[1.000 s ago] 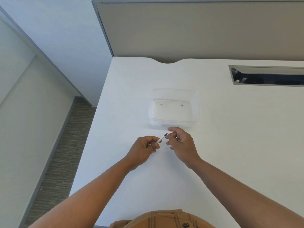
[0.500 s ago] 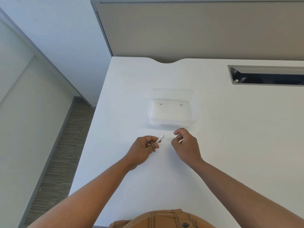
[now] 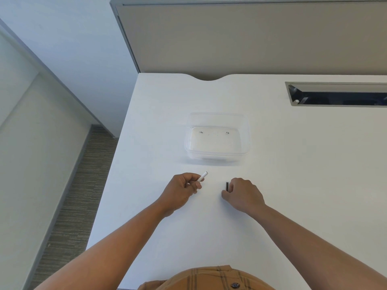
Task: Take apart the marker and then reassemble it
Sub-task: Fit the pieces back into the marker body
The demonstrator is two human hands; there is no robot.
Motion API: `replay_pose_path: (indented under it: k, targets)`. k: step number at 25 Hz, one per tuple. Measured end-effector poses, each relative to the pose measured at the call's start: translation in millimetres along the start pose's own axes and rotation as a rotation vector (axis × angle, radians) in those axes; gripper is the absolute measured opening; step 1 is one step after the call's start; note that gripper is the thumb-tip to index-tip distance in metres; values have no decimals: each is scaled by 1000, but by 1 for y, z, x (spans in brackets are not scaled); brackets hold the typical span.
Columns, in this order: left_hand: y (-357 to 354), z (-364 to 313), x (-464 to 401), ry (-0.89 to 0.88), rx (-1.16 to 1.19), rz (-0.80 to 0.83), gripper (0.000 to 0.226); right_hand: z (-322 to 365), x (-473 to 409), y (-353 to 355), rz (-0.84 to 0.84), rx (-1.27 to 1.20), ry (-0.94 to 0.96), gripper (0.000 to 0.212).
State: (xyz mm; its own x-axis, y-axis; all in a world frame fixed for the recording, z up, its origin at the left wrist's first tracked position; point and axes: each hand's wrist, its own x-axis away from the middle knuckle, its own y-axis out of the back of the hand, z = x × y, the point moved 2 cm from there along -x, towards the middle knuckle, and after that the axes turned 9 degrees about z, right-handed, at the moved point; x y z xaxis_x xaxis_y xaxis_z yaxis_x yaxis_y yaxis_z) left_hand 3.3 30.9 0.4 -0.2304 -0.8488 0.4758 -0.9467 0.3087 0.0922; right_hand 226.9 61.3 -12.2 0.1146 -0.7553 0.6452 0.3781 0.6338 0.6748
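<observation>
White desk [image 3: 293, 185], clear tub [image 3: 216, 139] at centre. Your left hand [image 3: 180, 191] pinches the white marker barrel [image 3: 202, 176], open end up and toward the tub. Your right hand [image 3: 243, 193] is curled around a small dark piece [image 3: 227, 186], apparently the cap, low over the desk. Set it down flat, near you, so it cannot roll.
</observation>
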Motion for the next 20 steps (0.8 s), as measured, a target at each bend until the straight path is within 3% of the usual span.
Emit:
replay_pose_path:
  k: [4, 12, 20]
  targets:
    - [-1, 0, 0, -1, -8, -1, 20, 3, 2, 2, -4, -31, 76, 18]
    - [-1, -5, 2, 3, -39, -29, 22, 22, 9, 24, -91, -451, 426, 6]
    - [1, -11, 3, 11, -122, -45, 18, 21, 8, 34, -162, -384, 505, 16]
